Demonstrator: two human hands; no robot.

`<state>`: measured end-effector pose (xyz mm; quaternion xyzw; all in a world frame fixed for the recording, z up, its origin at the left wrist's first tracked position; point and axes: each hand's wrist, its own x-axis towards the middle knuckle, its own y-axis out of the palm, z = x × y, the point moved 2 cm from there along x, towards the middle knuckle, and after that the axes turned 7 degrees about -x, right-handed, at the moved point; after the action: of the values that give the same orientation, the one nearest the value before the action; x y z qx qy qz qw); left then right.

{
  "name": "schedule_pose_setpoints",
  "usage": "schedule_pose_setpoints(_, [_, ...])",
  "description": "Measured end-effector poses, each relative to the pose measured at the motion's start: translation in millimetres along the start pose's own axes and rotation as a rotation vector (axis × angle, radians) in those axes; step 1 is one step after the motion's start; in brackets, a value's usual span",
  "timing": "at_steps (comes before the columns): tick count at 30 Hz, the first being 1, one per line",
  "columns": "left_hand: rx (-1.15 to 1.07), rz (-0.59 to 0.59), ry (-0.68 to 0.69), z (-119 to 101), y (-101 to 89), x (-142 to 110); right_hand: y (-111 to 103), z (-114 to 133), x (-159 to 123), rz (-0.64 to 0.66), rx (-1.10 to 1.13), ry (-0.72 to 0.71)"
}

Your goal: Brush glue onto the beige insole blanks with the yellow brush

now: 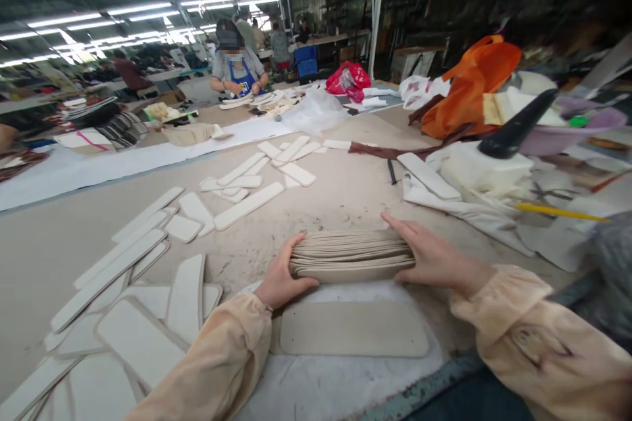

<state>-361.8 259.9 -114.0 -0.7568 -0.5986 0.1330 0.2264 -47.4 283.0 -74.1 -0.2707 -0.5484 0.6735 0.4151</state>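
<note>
Between my two hands is a stack of thin beige padded strips (353,255), seen edge-on above the table. My left hand (285,275) grips its left end, thumb in front and fingers behind. At the right end, my right hand (429,255) is closed round the stack, with one finger stretched along the back. Nearer to me lies a single flat beige panel (353,329) with rounded corners, on a white sheet (306,385). Loose white rounded panels (143,335) overlap on the left, beside my left sleeve.
More white strips (257,181) lie scattered farther back. At right are a white bottle with a black nozzle (516,125), a yellow pencil-like stick (560,212), an orange bag (476,89) and a purple basin (573,128). A co-worker (239,69) in a blue apron works across the table.
</note>
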Motion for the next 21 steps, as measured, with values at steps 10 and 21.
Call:
schedule_pose_setpoints(10, [0.033, -0.069, 0.073, 5.3, 2.7, 3.8, 14.7, 6.0, -26.3, -0.212, 0.265, 0.044])
schedule_pose_setpoints(21, [0.042, -0.044, -0.115, -10.7, -1.0, 10.0, 26.7, -4.6, -33.3, -0.282, 0.480, 0.361])
